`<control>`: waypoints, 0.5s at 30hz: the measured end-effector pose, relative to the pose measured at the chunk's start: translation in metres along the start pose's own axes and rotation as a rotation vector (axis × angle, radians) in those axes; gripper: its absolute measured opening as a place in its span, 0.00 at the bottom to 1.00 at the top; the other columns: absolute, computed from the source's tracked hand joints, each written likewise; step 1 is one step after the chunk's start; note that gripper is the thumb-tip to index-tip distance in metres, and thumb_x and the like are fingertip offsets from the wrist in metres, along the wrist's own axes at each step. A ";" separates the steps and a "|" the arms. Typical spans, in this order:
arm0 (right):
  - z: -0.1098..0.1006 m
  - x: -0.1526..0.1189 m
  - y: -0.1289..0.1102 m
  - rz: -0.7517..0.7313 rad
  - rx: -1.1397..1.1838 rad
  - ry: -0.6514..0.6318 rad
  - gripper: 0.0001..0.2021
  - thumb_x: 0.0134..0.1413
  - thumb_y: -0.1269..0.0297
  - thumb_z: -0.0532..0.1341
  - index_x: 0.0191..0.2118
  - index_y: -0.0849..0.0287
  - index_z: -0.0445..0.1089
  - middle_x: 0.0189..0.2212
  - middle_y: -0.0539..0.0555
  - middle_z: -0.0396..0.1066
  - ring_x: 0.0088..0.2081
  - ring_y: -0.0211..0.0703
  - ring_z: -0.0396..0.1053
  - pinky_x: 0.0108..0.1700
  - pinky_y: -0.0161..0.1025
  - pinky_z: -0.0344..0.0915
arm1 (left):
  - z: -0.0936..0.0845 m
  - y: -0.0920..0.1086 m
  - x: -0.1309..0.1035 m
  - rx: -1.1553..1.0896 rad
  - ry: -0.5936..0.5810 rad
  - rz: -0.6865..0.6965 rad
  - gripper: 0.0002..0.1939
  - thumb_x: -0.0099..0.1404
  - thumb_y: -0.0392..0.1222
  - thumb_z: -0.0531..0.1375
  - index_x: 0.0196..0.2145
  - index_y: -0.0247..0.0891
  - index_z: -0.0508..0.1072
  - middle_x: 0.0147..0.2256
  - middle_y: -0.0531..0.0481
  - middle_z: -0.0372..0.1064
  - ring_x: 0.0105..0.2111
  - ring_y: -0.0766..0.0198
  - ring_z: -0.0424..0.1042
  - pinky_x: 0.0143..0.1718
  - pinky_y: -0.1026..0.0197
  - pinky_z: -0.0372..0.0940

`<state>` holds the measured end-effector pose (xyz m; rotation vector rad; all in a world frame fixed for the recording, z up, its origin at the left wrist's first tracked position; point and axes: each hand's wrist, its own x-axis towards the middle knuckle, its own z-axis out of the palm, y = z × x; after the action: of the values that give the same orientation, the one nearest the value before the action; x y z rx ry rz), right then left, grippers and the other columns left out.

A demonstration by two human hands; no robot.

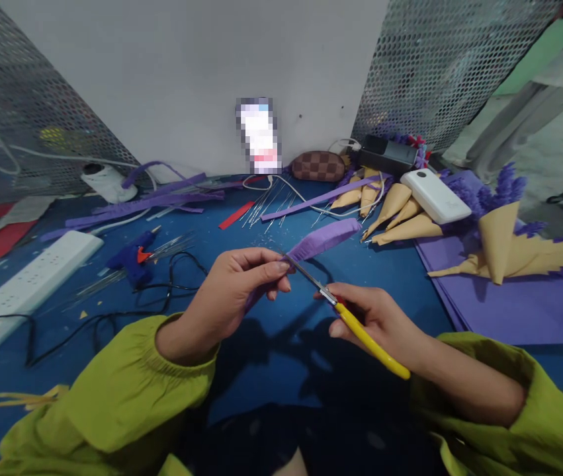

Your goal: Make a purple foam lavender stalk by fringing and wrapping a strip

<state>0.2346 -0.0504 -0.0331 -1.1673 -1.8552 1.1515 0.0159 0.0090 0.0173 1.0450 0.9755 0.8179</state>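
Note:
My left hand (241, 284) pinches a purple crepe paper strip (323, 239) between thumb and fingers. The strip's wide, puffed end sticks out to the right, and a narrower part hangs below the hand. In my right hand (380, 317) is a pair of long-nosed pliers (370, 340) with a yellow handle. Their thin metal jaws point up and left, and the tip meets the strip at my left fingertips. Whether the jaws grip the paper there is too small to tell. My right fingers partly hide the other handle.
Behind are loose wires (274, 205), purple strips (152, 201) and a phone (259, 135) against the panel. On the left lie a glue gun (135, 258) and power strip (33, 284). Paper-wrapped purple flowers (499, 238), a white power bank (434, 195) and purple sheets (534, 311) occupy the right.

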 end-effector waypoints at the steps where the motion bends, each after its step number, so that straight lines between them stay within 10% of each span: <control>1: 0.000 0.000 -0.001 0.008 0.052 -0.026 0.20 0.57 0.47 0.62 0.41 0.61 0.72 0.25 0.48 0.60 0.26 0.35 0.53 0.27 0.31 0.55 | 0.000 0.001 0.000 -0.019 -0.014 -0.029 0.03 0.55 0.37 0.68 0.26 0.35 0.79 0.20 0.51 0.72 0.20 0.71 0.66 0.21 0.70 0.59; 15: 0.002 0.000 0.005 -0.040 -0.176 0.098 0.22 0.54 0.49 0.65 0.49 0.58 0.71 0.29 0.50 0.65 0.28 0.37 0.60 0.30 0.33 0.59 | 0.000 0.000 -0.001 0.068 0.068 0.098 0.05 0.55 0.38 0.69 0.27 0.34 0.79 0.22 0.51 0.74 0.22 0.71 0.67 0.24 0.70 0.61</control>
<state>0.2341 -0.0498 -0.0387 -1.2542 -1.9262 0.9070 0.0151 0.0079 0.0172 1.1366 1.0220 0.9110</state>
